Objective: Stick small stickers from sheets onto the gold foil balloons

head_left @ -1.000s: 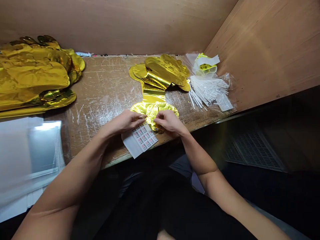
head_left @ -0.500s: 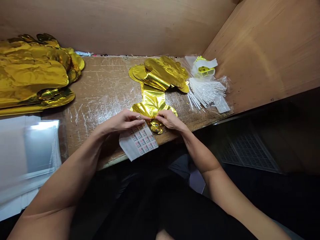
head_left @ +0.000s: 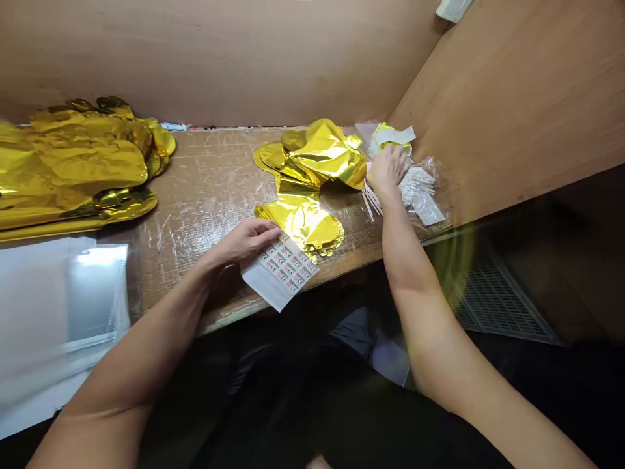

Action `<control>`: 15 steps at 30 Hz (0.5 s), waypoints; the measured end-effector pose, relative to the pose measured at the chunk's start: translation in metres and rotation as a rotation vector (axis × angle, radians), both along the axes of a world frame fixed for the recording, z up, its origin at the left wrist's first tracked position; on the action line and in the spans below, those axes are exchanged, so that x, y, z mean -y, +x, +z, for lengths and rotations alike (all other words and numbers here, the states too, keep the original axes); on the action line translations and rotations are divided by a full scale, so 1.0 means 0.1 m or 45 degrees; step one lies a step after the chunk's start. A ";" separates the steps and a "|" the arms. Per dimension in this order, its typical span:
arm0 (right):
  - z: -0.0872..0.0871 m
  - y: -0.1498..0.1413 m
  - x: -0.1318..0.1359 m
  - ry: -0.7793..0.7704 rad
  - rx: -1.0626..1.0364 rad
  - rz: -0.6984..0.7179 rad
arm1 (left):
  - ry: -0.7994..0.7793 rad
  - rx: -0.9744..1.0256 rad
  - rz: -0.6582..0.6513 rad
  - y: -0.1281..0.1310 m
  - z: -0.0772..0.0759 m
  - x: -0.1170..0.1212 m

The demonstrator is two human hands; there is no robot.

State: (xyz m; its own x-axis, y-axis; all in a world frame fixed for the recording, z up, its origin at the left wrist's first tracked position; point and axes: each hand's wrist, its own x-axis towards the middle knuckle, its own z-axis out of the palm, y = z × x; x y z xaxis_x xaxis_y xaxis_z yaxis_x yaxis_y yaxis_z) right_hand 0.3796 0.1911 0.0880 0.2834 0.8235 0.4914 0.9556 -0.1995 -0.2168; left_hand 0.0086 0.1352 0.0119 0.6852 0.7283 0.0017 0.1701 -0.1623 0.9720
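My left hand (head_left: 251, 240) pinches the upper corner of a white sheet of stickers (head_left: 288, 264) printed with rows of small CE labels, held at the table's front edge. Behind the sheet lies a gold foil balloon (head_left: 325, 231), flat and uninflated. It runs back to a pile of folded gold foil balloons (head_left: 322, 153). My right hand (head_left: 388, 169) reaches over a bundle of thin white sticks (head_left: 417, 185), close to a yellow-and-white roll (head_left: 390, 133). Its fingertips point down and are blurred, so whether they grip anything is unclear.
A large heap of gold foil balloons (head_left: 88, 159) covers the left of the wooden table (head_left: 205, 156). Clear plastic bags (head_left: 97, 286) lie at the front left. Wooden panels (head_left: 234, 65) close off the back and right. A grey plastic crate (head_left: 512, 303) sits below on the right.
My right hand has left the gold balloon's near end and moved right and back to the white sticks. My left hand still holds the sticker sheet, and the balloon's near end now lies free.
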 end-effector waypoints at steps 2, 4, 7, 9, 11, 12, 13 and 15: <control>0.01 -0.13 0.22 0.020 -0.182 0.136 | -0.036 0.098 0.176 0.00 0.01 0.00; -0.10 -0.43 0.59 -0.214 -0.504 0.573 | -0.063 0.163 0.289 0.01 0.01 0.00; -0.37 -0.92 1.14 -0.545 -0.870 1.009 | -0.096 0.196 0.343 0.03 0.01 0.01; -0.54 -1.12 1.36 -0.460 -0.909 1.037 | -0.115 0.197 0.365 0.04 0.01 0.02; -0.67 -1.19 1.46 -0.293 -0.798 1.037 | -0.157 0.199 0.379 0.05 0.02 0.02; -0.72 -1.18 1.47 -0.232 -0.706 1.053 | -0.185 0.200 0.378 0.05 0.03 0.02; -0.76 -1.16 1.47 -0.188 -0.600 1.072 | -0.212 0.202 0.373 0.06 0.04 0.02; -0.81 -1.10 1.45 -0.148 -0.379 1.121 | -0.260 0.210 0.356 0.06 0.05 0.03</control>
